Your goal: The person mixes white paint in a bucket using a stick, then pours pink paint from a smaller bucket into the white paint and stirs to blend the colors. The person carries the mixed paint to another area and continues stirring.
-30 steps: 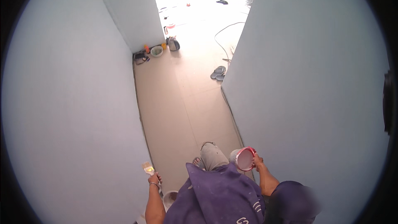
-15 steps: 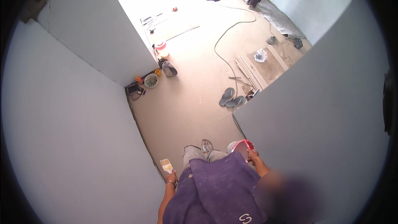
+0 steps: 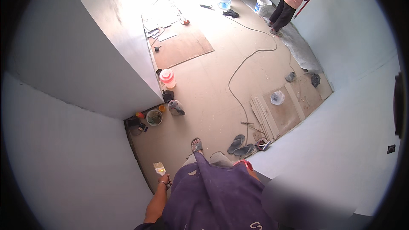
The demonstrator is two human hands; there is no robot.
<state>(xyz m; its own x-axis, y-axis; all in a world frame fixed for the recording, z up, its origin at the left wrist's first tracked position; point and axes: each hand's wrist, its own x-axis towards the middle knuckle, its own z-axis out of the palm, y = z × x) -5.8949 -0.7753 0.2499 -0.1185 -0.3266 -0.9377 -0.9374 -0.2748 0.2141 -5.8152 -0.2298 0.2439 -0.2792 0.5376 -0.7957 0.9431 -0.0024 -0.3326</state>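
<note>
Head view: the left hand (image 3: 164, 179) has its fingers curled round the handle of a flat paintbrush (image 3: 159, 168), bristles just ahead of them, while the right hand is hidden, fingers impossible to read. Watch those grey flip-flops (image 3: 235, 144), ahead and right of the left fingers: a sandalled foot (image 3: 196, 145) catching one could jolt the red-rimmed bucket (image 3: 244, 162) and slop its contents.

The shirt (image 3: 213, 194) hid most of the bucket (image 3: 245, 163), with only a red strip showing, and the right hand was out of sight. The left hand (image 3: 165, 179) covered part of the brush (image 3: 159, 169). A dark blur (image 3: 302, 200) filled the lower right. The top edge cut off most of the head of a co-worker (image 3: 294, 0) and the upper end of a pole (image 3: 307, 1). What lay in the bowl (image 3: 147, 116) was too small to tell.
</note>
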